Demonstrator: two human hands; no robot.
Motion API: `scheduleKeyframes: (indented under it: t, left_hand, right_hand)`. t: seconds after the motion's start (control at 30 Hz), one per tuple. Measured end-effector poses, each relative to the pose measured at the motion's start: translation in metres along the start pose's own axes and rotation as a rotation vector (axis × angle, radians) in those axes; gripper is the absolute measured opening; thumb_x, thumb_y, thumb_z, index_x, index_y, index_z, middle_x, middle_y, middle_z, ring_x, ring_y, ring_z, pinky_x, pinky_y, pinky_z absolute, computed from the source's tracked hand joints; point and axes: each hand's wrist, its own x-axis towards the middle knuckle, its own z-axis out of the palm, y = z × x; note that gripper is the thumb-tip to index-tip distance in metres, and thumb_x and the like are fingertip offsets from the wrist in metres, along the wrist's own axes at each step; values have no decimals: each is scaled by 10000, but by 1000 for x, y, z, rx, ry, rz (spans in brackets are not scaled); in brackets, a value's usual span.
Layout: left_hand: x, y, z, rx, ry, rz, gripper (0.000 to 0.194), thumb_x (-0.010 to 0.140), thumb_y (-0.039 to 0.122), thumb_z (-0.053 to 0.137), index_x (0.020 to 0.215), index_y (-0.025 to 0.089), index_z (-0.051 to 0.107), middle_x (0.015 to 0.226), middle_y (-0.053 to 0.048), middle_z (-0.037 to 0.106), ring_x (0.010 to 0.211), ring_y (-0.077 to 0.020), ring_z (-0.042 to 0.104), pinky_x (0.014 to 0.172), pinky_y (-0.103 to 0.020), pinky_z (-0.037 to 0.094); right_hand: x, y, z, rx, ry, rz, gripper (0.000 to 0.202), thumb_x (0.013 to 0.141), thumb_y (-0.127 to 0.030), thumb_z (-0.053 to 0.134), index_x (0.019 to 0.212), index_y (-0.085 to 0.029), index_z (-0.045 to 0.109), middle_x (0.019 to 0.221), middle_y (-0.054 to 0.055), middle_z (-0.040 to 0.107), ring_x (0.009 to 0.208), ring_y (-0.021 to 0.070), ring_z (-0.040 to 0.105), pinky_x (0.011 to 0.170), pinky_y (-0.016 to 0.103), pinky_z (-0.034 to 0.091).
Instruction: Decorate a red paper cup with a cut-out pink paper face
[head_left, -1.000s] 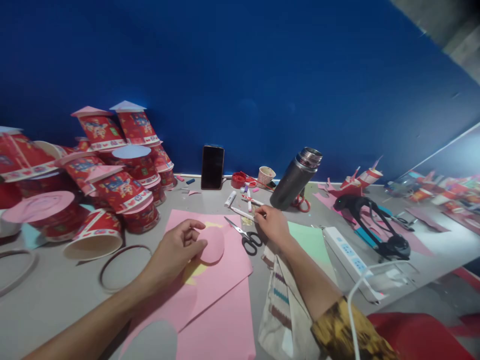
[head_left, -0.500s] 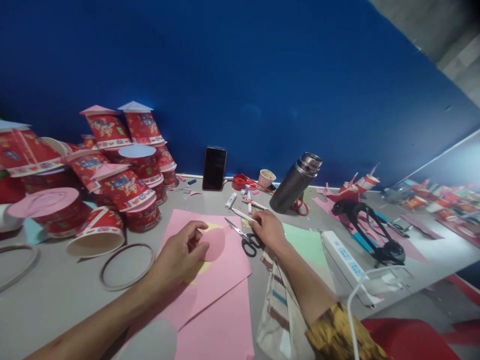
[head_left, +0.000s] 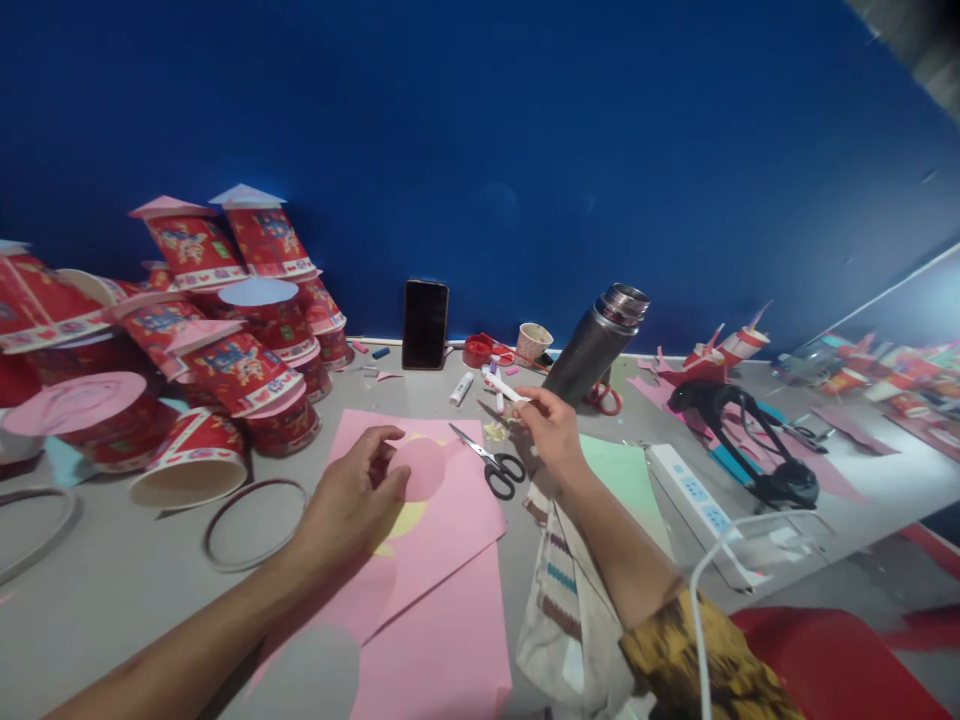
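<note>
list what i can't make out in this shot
All in the head view:
- left hand: fingers hide whether it touches the pink circle
- white pen: near end hidden by the right hand
- bottle: base partly behind that hand
- leftmost cup: cut by left edge
- far-right clutter: blurred

disc (head_left: pixel 422 470) on paper (head_left: pixel 450 545), cups (head_left: pixel 232 368) left, phone (head_left: pixel 425 325) behind

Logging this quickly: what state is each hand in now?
Left hand: curled at pink disc; grip unclear.
Right hand: closed on white pen.
</note>
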Motion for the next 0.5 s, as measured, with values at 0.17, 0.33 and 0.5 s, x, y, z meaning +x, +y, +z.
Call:
scheduleKeyframes:
  t: [0.17,0.33,0.5]
  left_hand:
    - [-9,-2,-3,250,89,412,298,958,314,520,1189,184,656,1249,-149,663,1161,-303,634,982,-457,538]
    - [-35,10,1,513,-209,565,314,982,346,569,1220,177,684,1338,-174,692,1240,-358,614,996,-533,531]
    - [-53,1,10,697,-296,588,571,960,457,648,1395,88,638,1503,-250,611,1393,-434,550,1110,-599,455]
  right_hand:
    - [-6,-10,8,389,-7,218,370,624,-373,843,927,-167,790,673,-18,660,560,97,498,512,227,417]
    - [-13,-23,12,621,-85,293,352,550,-322,942,756,-184,692,579,-69,551,540,74,454,485,193,404]
    - [-24,-43,14,825,-77,426,443,508,-221,975,699,-195,576,562,-120,408,507,38,353,453,145,354]
